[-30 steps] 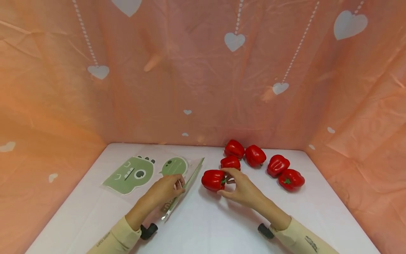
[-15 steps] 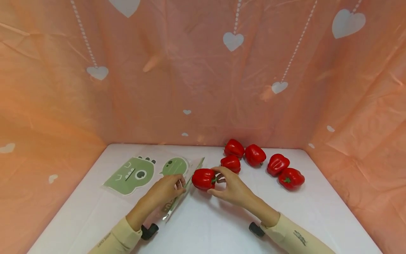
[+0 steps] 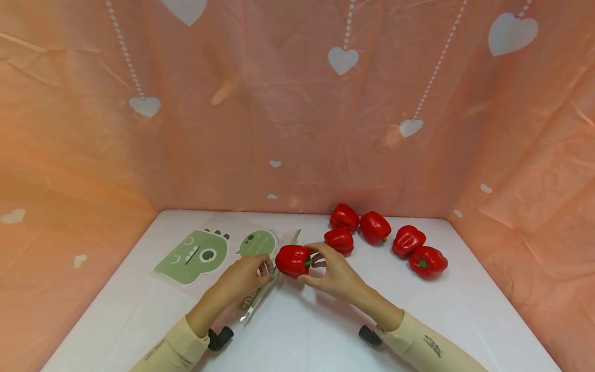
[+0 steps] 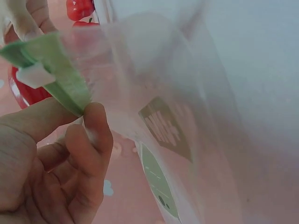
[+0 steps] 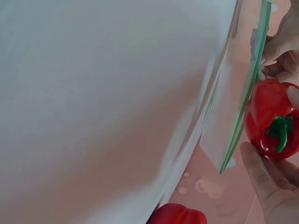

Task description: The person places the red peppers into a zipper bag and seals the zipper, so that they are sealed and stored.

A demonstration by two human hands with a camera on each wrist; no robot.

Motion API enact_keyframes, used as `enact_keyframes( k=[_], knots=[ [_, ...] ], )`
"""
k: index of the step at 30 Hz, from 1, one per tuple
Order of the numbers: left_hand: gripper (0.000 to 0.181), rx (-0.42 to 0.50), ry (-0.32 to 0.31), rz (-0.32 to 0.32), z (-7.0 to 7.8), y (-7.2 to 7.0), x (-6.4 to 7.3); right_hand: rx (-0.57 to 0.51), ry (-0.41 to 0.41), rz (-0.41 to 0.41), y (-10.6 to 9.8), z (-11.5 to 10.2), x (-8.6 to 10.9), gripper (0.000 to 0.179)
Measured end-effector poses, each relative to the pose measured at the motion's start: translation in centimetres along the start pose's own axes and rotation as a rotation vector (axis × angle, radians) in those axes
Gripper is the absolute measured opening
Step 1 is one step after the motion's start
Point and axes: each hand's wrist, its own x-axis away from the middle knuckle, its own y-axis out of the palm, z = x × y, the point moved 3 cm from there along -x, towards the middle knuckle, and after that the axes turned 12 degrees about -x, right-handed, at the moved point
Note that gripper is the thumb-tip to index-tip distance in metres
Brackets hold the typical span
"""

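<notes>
A clear zip bag (image 3: 253, 299) printed with green cartoon shapes lies on the left of the table, its green zip edge raised. My left hand (image 3: 246, 276) pinches that edge between thumb and fingers; in the left wrist view a white slider (image 4: 35, 75) sits on the green strip (image 4: 65, 77). My right hand (image 3: 337, 271) grips a red bell pepper (image 3: 293, 260) around its stem end. The pepper is at the bag's edge, close to the left fingers. In the right wrist view its green stem (image 5: 281, 132) faces the right palm. Whether the pepper is inside the opening cannot be told.
Several more red bell peppers lie at the back right, among them one nearest the right hand (image 3: 339, 241) and one farthest right (image 3: 428, 262). A peach cloth with hearts (image 3: 297, 129) encloses the white table (image 3: 325, 330) at the back and sides.
My right hand has carried the red bell pepper leftward up to the bag's green edge. The left hand keeps its hold on the bag and has hardly moved.
</notes>
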Motion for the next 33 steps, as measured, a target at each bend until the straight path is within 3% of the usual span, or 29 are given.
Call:
enact_keyframes(
  k=[13,21,33],
  knots=[
    [0.012,-0.023,-0.041,0.079,0.6,-0.7,0.0,0.020,0.050,0.004,0.1,0.0,0.2,0.065],
    [0.012,-0.031,-0.063,0.167,0.9,-1.1,-0.1,-0.008,0.152,0.020,0.4,0.4,0.4,0.062],
    [0.012,-0.096,0.030,0.296,1.4,-1.8,0.1,-0.080,0.244,0.043,0.6,0.8,-0.1,0.064]
  ],
)
